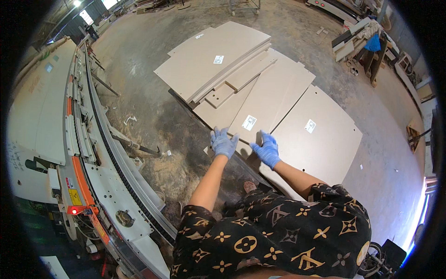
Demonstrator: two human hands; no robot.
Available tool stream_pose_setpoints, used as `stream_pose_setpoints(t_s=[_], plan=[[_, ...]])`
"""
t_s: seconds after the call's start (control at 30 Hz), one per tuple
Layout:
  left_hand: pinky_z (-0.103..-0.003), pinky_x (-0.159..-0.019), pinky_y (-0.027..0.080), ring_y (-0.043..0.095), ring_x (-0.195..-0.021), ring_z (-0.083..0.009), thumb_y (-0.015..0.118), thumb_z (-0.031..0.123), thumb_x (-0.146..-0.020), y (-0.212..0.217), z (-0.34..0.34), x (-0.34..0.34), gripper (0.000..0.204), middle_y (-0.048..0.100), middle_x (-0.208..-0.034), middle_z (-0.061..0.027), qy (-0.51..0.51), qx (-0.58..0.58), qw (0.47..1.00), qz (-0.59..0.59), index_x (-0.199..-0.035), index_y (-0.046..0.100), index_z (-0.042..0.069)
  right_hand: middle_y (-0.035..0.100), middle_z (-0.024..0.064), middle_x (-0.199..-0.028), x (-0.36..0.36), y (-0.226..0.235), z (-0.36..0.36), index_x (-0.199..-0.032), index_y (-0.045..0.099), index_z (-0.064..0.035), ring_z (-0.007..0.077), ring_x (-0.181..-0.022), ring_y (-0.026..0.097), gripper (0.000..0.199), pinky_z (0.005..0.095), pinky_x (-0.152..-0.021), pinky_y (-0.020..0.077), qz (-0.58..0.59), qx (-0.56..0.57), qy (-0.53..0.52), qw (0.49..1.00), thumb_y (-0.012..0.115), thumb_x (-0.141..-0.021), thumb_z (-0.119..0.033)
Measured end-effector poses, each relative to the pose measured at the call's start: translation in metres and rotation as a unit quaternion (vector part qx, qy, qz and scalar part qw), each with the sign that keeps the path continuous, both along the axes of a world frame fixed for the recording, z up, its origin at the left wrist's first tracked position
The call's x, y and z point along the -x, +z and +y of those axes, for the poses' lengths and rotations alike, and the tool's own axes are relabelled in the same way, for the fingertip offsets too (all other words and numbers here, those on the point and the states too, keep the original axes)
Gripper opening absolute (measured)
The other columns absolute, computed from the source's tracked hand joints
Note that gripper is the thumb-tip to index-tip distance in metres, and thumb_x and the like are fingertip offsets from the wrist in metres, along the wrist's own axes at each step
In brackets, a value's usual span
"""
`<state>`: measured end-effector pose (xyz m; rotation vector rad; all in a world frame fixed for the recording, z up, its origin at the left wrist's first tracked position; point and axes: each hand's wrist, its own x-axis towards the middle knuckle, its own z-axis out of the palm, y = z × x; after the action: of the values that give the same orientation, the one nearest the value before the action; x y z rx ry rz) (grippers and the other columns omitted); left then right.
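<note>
My left hand (pixel 224 143), in a blue-grey work glove, is at the near edge of the stacked panels, fingers apart. Close to its right is my right hand (pixel 267 149), also gloved in blue, with the thumb apart from the fingers at the near edge of the middle beige panel (pixel 278 88). Whether the fingertips press on the edge I cannot tell. That panel bears a white label (pixel 249 122). To its right lies another beige panel (pixel 320 135) with small drilled holes. Further left, larger panels (pixel 213 56) are piled, beside narrow boards (pixel 254 69).
A long machine (pixel 88 153) with a chain track, orange strips and a lit red lamp (pixel 73 211) runs along my left. Scrap boards (pixel 355 42) with a blue bag lean at the far right. A wheeled metal frame (pixel 245 6) stands far back. Sawdust covers parts of the concrete floor.
</note>
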<state>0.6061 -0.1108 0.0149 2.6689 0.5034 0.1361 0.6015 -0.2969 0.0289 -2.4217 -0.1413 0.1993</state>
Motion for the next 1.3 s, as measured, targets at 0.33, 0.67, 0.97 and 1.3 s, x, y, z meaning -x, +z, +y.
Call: stream_pose_setpoints(t_s=[0.33,0.67,0.97,1.3], plan=[[-0.033,-0.051,0.047,0.055,-0.065,-0.0146,0.067,0.020,-0.080,-0.056,0.011,0.089,0.052,0.058,-0.083,-0.0019,0.193,0.714,0.669,-0.076,-0.125,0.041,0.012,0.060,0.0111,-0.110,0.108,-0.001,0.029,-0.115,0.056,-0.0034,0.0217,-0.102,0.055,0.039,0.0332,-0.093,0.0416,0.264,-0.347,0.270,0.858,0.064,-0.085,-0.027],[-0.032,-0.079,0.048,0.058,-0.094,-0.0182,0.072,0.031,-0.076,-0.023,-0.004,0.135,0.054,0.060,-0.108,-0.0078,0.150,0.714,0.674,-0.120,-0.117,0.054,0.001,0.062,0.0104,-0.109,0.097,-0.001,-0.003,-0.114,0.058,-0.0034,0.0189,-0.106,0.056,0.036,0.0307,-0.094,0.0423,0.304,-0.231,0.519,0.765,0.060,-0.089,-0.029],[-0.041,-0.095,0.042,0.052,-0.111,-0.0301,0.045,0.037,-0.092,0.024,0.077,0.346,0.056,0.051,-0.125,-0.0183,0.234,0.734,0.560,-0.304,-0.130,0.041,-0.004,0.049,0.0139,-0.131,0.115,0.004,0.033,-0.132,0.045,-0.0079,0.0279,-0.117,0.050,0.048,0.0397,-0.101,0.0393,0.515,-0.448,0.221,0.697,0.053,-0.092,-0.032],[-0.032,-0.086,0.045,0.053,-0.101,-0.0195,0.051,0.032,-0.093,0.030,0.047,0.546,0.043,0.054,-0.114,-0.0082,0.533,0.388,0.494,-0.567,-0.124,0.049,0.002,0.043,0.0120,-0.137,0.220,0.067,0.273,-0.134,0.038,-0.0083,0.0300,-0.123,0.044,0.064,0.0504,-0.103,0.0337,0.847,-0.426,0.040,0.316,0.045,-0.088,-0.052]])
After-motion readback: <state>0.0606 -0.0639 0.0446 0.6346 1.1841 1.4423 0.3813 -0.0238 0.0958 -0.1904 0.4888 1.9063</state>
